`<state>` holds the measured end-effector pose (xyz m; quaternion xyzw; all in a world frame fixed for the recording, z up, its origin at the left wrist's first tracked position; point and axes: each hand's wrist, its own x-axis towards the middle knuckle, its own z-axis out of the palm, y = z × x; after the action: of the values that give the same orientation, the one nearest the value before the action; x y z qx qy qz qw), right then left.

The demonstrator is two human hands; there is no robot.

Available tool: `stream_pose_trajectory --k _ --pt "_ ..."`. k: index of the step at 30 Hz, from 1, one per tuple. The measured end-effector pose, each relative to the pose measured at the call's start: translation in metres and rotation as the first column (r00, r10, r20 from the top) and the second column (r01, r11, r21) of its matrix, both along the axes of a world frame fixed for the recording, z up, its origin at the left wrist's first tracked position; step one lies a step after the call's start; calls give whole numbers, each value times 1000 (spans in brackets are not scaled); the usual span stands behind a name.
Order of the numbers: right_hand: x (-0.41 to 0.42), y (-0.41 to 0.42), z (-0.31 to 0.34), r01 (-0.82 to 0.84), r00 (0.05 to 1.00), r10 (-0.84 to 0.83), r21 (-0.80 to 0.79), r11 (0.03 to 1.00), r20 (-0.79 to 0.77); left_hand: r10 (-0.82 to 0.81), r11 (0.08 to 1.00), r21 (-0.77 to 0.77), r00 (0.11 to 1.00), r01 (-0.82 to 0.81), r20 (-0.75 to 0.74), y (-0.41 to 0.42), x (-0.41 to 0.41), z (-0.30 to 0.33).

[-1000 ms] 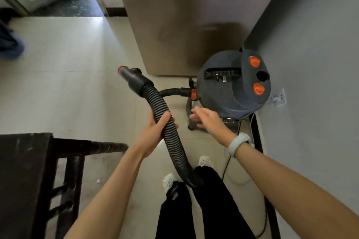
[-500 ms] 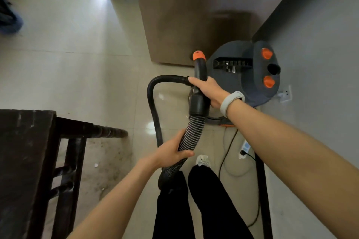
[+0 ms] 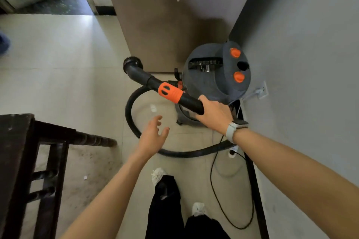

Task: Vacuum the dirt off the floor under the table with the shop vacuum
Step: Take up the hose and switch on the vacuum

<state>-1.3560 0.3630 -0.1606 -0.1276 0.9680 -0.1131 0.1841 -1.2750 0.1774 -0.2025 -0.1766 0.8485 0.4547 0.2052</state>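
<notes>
The right hand (image 3: 214,113), a pale band on its wrist, wraps its fingers round the black rigid wand (image 3: 191,103) of the hose, just behind an orange ribbed collar (image 3: 170,92). The wand slants up and to the left, ending in a round black brush nozzle (image 3: 132,63) held in the air near the foot of a tall brown cabinet (image 3: 167,25). The left hand (image 3: 153,136) hangs free below the wand with fingers spread apart, touching nothing. The grey drum-shaped shop vacuum (image 3: 209,75) with two orange knobs stands on the pale tiled floor (image 3: 58,54), against the grey wall (image 3: 301,64) and beside the cabinet. Its black flexible hose (image 3: 130,114) loops across the tiles between the vacuum and the person's feet. A thin black power cord (image 3: 215,190) trails along the wall (a white plug sits in the wall socket). At the left stands a dark wooden table (image 3: 13,141), and brownish dirt (image 3: 87,163) lies scattered on the tiles under it.
</notes>
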Motion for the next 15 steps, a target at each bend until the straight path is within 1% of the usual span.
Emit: stream_pose_trajectory --k 2,3,4,5,6,8,9,11,13,15 --pt "13 23 2 -84 992 87 37 996 -91 75 997 -9 995 -76 -67 16 6 12" --pt "19 35 6 -139 983 145 63 988 -111 124 992 18 989 -122 -83 26 11 17" --pt "26 46 10 -189 973 198 85 978 -118 185 980 84 980 -179 -71 36 16 24" --pt "34 57 15 -225 965 235 92 970 -113 251 952 186 968 -242 -25 47 24 30" --pt "44 68 21 -244 963 250 72 967 -98 315 899 308 948 -311 37 60 34 37" --pt "67 84 27 -226 974 224 -45 973 -36 386 772 494 912 -400 135 87 53 48" --pt "80 89 28 -192 981 196 -118 974 16 395 733 548 908 -404 140 98 61 53" --pt "102 92 27 -101 981 138 -253 962 134 417 693 611 904 -382 92 114 71 58" --pt "118 89 21 -15 963 116 -380 925 244 471 660 647 881 -383 41 119 73 62" --pt "127 81 19 45 943 118 -470 882 312 526 597 686 849 -415 56 116 72 64"
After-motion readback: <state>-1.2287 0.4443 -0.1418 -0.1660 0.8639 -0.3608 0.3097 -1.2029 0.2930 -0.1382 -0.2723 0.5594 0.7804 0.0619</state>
